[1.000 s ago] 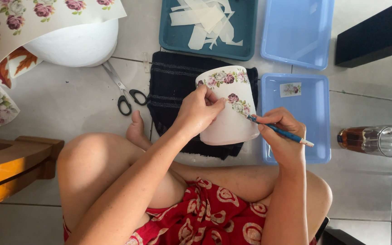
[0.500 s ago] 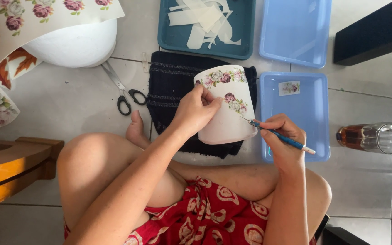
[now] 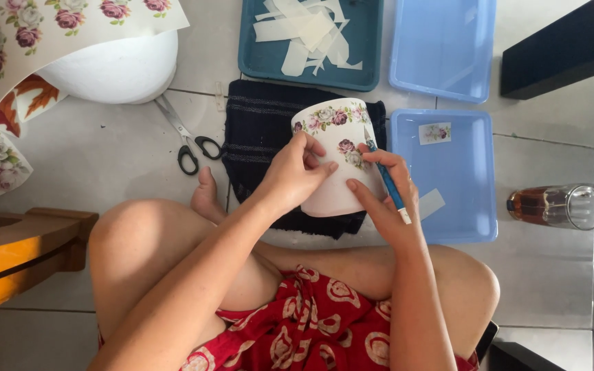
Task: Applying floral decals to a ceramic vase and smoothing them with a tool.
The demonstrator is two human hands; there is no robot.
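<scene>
- Looking down at a white ceramic mug [image 3: 335, 165] held over the dark folded towel [image 3: 262, 130], just above my crossed legs, with a rose band round its rim and one rose motif on its side.
- My left hand [image 3: 293, 175] wraps the mug's left wall, fingers curled closed against the glaze, fingertips pressing near the rose motif.
- My right hand [image 3: 383, 199] steadies the mug's right side while pinching a blue-handled craft knife [image 3: 383, 178]; fingers are closed on the handle, blade tip up by the motif.
- I judge the mug stiff, fairly light, slick where glazed and breakable on the tiled floor [image 3: 104, 158], so gripping the body on both sides looks soundest.
- The teal tray [image 3: 369, 41] holds a heap of pale paper strips [image 3: 307, 31].
- The upper light-blue tray [image 3: 441, 48] looks bare.
- The lower light-blue tray [image 3: 476, 220] holds one small rose cut-out [image 3: 434, 132] and a pale scrap [image 3: 431, 204].
- A glass tumbler [image 3: 558, 206] lies on its side to the right, with brown liquid in it, I think.
- Scissors [image 3: 187, 137] lie closed left of the towel, beside a white bowl [image 3: 115, 69] under a floral decal sheet [image 3: 49, 27].
</scene>
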